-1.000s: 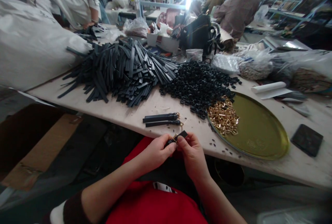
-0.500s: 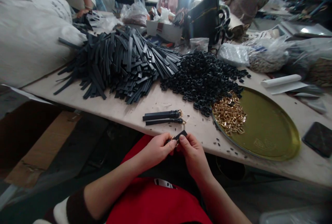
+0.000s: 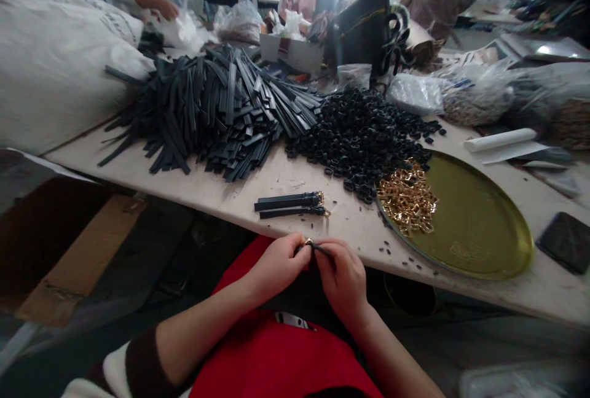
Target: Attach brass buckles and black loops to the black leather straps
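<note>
My left hand (image 3: pixel 282 263) pinches a small gold buckle (image 3: pixel 308 242) with part of a dark strap, in front of the table's near edge. The fingers of my right hand (image 3: pixel 342 272) are closed on the same dark strap (image 3: pixel 321 250), just right of the buckle. Just beyond my hands, several dark straps with gold buckles (image 3: pixel 289 202) lie side by side. Farther back are a large heap of loose dark strips (image 3: pixel 216 109) and a heap of small black loops (image 3: pixel 359 134). Gold buckles (image 3: pixel 408 198) are piled on the left part of an olive round tray (image 3: pixel 483 220).
A dark phone (image 3: pixel 566 242) lies at the right. A big white sack (image 3: pixel 59 72) fills the left side. Plastic bags (image 3: pixel 415 94), a white roll (image 3: pixel 502 139) and a black bag (image 3: pixel 362 29) stand farther back. Another person's hand (image 3: pixel 161 5) is at the upper left.
My right hand has turned, and the strap piece now shows edge-on rather than flat. At the upper left, the other person's hand has moved up and right, near a plastic bag.
</note>
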The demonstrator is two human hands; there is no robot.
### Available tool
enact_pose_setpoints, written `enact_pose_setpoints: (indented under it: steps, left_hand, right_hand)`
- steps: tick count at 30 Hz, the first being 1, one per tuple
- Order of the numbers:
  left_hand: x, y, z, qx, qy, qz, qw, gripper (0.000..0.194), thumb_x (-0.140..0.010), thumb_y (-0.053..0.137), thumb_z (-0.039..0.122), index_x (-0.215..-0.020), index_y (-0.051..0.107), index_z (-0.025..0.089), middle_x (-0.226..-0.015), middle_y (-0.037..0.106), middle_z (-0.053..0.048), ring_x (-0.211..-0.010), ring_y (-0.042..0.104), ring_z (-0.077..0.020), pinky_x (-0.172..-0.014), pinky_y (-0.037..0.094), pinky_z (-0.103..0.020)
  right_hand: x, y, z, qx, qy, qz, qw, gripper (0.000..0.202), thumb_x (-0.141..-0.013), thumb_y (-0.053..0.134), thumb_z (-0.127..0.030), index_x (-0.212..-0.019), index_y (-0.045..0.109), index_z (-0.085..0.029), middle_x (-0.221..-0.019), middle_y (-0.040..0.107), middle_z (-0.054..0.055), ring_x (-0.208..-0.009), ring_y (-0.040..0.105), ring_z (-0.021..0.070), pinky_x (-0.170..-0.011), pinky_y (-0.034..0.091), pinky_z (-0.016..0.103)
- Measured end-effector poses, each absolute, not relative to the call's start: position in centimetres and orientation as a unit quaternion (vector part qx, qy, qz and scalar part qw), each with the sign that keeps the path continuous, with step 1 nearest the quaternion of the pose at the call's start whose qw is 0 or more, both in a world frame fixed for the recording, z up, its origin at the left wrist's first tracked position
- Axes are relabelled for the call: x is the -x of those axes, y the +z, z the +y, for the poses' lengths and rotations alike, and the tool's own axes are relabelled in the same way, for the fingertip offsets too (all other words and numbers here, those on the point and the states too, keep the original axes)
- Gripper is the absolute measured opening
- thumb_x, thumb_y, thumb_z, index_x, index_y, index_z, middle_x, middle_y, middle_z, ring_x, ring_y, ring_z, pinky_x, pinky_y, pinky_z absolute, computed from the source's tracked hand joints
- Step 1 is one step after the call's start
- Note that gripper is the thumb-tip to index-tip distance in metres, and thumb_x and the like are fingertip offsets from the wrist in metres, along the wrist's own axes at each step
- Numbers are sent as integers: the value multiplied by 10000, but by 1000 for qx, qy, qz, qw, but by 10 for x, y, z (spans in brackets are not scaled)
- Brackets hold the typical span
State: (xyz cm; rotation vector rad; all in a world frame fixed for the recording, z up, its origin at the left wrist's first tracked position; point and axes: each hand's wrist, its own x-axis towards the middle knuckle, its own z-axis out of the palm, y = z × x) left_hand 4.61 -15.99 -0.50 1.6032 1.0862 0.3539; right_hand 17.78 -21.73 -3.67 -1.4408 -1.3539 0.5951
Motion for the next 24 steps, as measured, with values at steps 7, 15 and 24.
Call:
enact_pose_setpoints:
  steps: [7, 15, 24]
  left_hand:
    - [-41, 22, -166, -677, 110, 440, 579, 327, -782, 487, 463, -642, 456, 169, -549, 479, 52, -514, 395, -94, -471, 280, -205]
    - [-56, 19, -144, -698, 137, 441, 547, 294, -753, 544, 328, -1006, 497, 186, -652, 596, 44, -541, 520, -119, -548, 380, -218]
    - [-70, 5, -110, -741, 144, 433, 492, 270, -847, 391, 375, -834, 577, 180, -673, 568, 21, -642, 509, -134, -616, 358, -231]
  right_hand:
    - [-184, -21, -217, 590, 466, -437, 494, 182, -749, 599, -351, -746, 500, -198, -591, 469, -54, -524, 432, 98, -486, 357, 213]
    - [-201, -17, -197, 538, 523, -458, 477, 406, -817, 407, -548, -701, 530, -179, -578, 484, -26, -541, 445, 108, -521, 355, 233]
    - [-312, -32, -105, 755, 17, -620, 211, 232, -843, 440, -272, -862, 648, -169, -826, 591, 95, -729, 540, 204, -681, 390, 318]
